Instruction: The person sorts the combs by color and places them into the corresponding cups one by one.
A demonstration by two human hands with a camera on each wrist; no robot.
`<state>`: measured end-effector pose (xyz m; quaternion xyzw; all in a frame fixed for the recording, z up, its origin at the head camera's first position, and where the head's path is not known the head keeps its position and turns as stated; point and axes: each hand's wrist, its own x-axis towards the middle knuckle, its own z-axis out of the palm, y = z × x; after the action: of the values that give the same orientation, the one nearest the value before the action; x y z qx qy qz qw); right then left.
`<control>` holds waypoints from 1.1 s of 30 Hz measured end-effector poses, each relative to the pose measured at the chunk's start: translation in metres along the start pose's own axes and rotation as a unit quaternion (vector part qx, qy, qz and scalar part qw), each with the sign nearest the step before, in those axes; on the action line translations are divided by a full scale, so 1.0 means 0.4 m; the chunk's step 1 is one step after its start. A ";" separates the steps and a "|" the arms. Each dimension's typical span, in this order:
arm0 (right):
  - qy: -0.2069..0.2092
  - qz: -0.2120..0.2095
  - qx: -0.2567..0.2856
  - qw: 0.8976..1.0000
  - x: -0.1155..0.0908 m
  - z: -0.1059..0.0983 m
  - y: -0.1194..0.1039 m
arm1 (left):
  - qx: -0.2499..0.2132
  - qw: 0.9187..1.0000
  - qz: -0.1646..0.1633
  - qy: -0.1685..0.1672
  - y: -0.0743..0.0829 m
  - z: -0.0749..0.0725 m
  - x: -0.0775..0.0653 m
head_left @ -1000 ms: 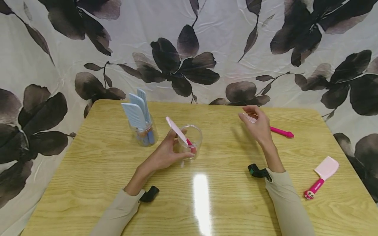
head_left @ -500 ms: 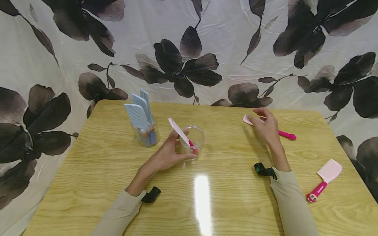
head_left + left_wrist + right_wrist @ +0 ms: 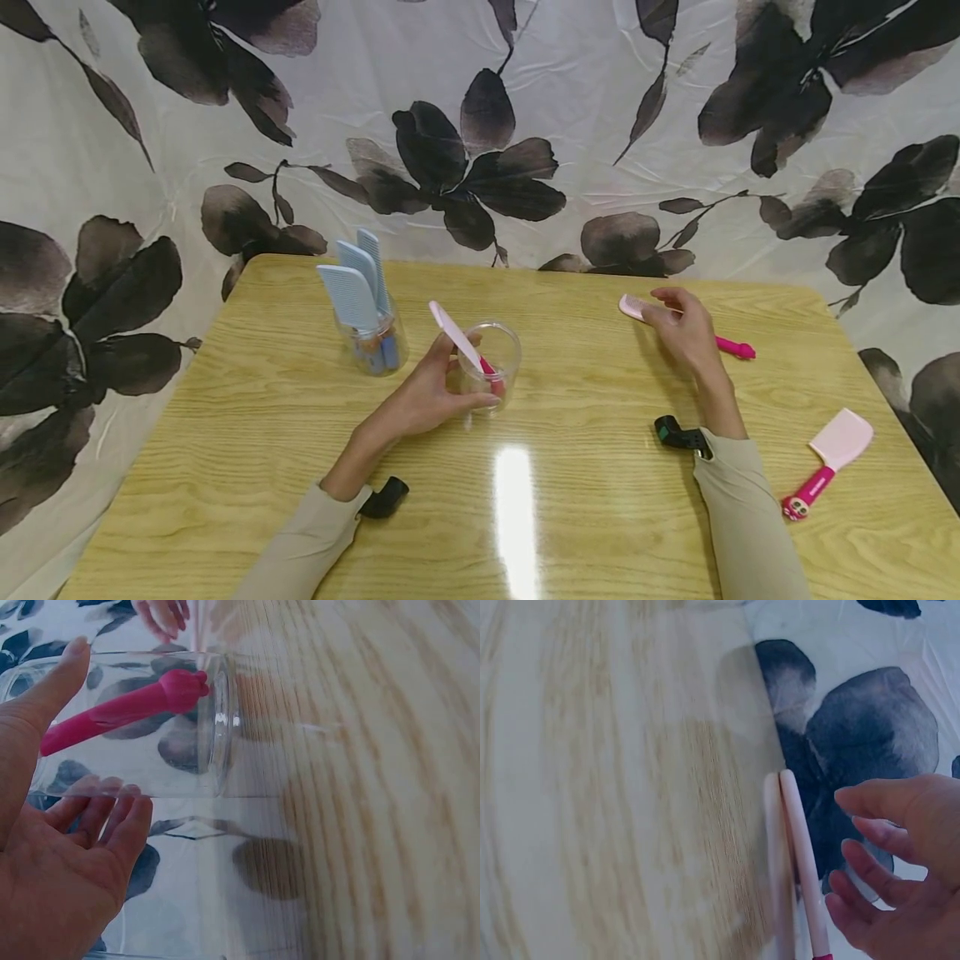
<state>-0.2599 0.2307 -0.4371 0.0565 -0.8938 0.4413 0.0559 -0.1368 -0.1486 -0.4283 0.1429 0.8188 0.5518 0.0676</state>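
My left hand [image 3: 420, 393] grips a clear jar [image 3: 507, 354], thumb on the near side and fingers round the far side. Inside it leans a comb [image 3: 452, 332] with a pale pink head; its hot-pink handle [image 3: 124, 709] points to the jar's bottom in the left wrist view. Over at the right, my right hand [image 3: 686, 329] hovers above a second pink comb [image 3: 632, 307], fingers loosely bent and spread. Between that comb's pale edge [image 3: 804, 859] and the fingertips a gap shows in the right wrist view. The hand hides the comb's middle in the head view.
Left of my left hand stands another clear jar [image 3: 392, 357] with several light-blue combs [image 3: 351, 296]. A wide pink comb [image 3: 842, 439] with a hot-pink figure handle lies near the right edge of the wooden table [image 3: 585, 500]. A floral cloth [image 3: 510, 50] hangs behind.
My right hand has moved right and slightly down along the far comb, so more of its pale toothed head shows. My left hand keeps its hold on the jar.
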 end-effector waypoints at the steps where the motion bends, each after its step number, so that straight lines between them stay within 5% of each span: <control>1: -0.004 -0.005 -0.005 1.000 0.000 -0.003 0.002 | 0.001 1.000 0.000 0.001 0.001 0.000 -0.001; 10: -0.056 -0.023 -0.049 0.997 0.003 -0.019 0.017 | 0.003 1.000 0.005 0.002 0.004 0.000 0.000; 20: -0.068 -0.033 -0.084 0.994 -0.009 -0.026 0.020 | -0.001 1.000 0.003 -0.002 0.001 0.005 0.000; 33: 0.024 -0.062 -0.069 0.995 -0.008 -0.036 0.003 | 0.002 1.000 0.009 0.000 0.004 0.001 0.001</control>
<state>-0.2560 0.2431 -0.4296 0.0972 -0.9153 0.3755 0.1089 -0.1369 -0.1476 -0.4268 0.1501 0.8186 0.5508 0.0628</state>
